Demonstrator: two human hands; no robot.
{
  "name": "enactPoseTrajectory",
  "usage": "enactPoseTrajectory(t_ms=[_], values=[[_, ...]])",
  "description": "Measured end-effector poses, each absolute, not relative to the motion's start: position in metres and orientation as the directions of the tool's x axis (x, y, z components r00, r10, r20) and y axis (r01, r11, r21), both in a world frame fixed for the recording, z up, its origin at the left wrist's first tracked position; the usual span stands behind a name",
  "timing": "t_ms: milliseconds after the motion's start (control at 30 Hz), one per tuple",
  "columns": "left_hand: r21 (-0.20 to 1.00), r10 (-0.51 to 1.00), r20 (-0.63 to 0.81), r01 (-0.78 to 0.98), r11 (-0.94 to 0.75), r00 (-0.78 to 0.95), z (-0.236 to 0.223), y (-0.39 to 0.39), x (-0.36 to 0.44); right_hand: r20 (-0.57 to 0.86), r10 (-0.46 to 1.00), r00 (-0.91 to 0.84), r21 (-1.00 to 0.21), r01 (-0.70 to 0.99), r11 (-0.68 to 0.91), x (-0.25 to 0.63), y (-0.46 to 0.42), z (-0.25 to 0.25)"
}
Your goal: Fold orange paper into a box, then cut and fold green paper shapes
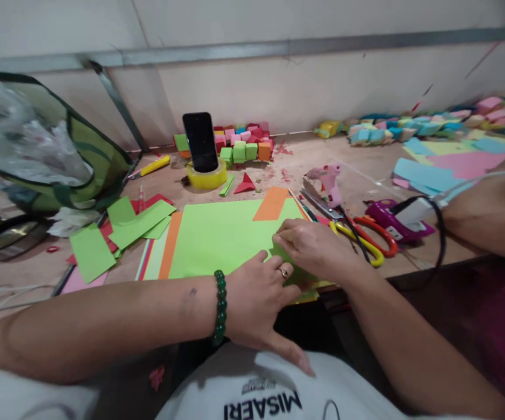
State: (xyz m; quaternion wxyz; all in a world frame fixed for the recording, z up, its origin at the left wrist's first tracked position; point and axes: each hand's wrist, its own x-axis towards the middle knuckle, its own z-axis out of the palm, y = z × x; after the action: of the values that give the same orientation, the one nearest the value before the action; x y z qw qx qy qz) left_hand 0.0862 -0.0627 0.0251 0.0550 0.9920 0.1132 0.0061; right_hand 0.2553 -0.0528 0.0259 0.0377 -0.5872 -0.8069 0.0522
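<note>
Green sheet (217,233) is laid flat on the stack of coloured sheets (152,256), close to the near edge of the table. Its long axis appears to be run left to right; the near right corner is covered by the hands, so its full outline cannot be told. Key relation: the sheet is lain across the front of both hands, with most of its bare area left to the far left of them.

Left hand (263,297) is placed palm down at the near edge, fingers loosely spread, fingertips rested on the sheet, thumb stretched toward the body and off the paper. Nothing is seen gripped by it. Right hand (317,248) is set over the right part of the sheet, fingers curled in and bunched; whether paper is pinched under them cannot be told.

Orange strip (272,204) is laid over the far edge of the sheet, right of its middle, slanted from near left to far right. It is placed just beyond the right fingertips, so the right hand is the nearer one.

Pink glue gun (331,184) and yellow scissors handle (378,256) are left to the right. Loose green pieces (92,251) are scattered left of the stack.
</note>
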Motion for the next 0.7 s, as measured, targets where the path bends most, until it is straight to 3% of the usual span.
enactPoseTrajectory(t_ms=[433, 700], values=[[-0.108, 0.381, 0.062, 0.386, -0.916, 0.922, 0.024, -0.097, 0.080, -0.005, 0.958, -0.288, -0.092, 0.954, 0.286, 0.255, -0.053, 0.025], [-0.221, 0.430, 0.241, 0.481, -0.848, 0.870, 0.010, -0.099, 0.098, -0.037, 0.964, -0.262, -0.058, 0.964, 0.260, 0.252, -0.051, 0.031]])
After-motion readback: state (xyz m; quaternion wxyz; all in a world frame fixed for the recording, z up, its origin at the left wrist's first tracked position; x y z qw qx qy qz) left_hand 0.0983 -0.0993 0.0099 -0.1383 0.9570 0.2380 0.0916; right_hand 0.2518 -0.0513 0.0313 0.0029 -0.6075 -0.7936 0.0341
